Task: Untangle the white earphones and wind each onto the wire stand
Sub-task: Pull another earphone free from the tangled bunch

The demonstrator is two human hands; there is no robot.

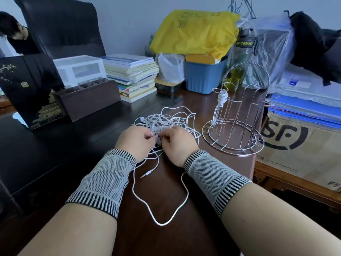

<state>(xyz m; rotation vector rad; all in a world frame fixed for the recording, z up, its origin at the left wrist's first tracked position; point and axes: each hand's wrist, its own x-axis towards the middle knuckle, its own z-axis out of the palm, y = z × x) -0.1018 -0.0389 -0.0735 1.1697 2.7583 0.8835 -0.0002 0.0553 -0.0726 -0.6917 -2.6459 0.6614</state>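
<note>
Both hands, left (pixel 137 140) and right (pixel 178 143), pinched strands of the tangled white earphone cables (pixel 171 120); the silver wire stand (pixel 238 117) stood right of the tangle, nearer the right hand.

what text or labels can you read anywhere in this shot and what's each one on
"UP-TEMPO": yellow letters on the black band of the clear plastic water bottle.
"SF": large black logo on the brown cardboard box; the small print line beneath it is too blurred to read.
Faint markings on the yellow plastic bag: unreadable.
Gold square seal on the black gift bag: too small to read.
</note>
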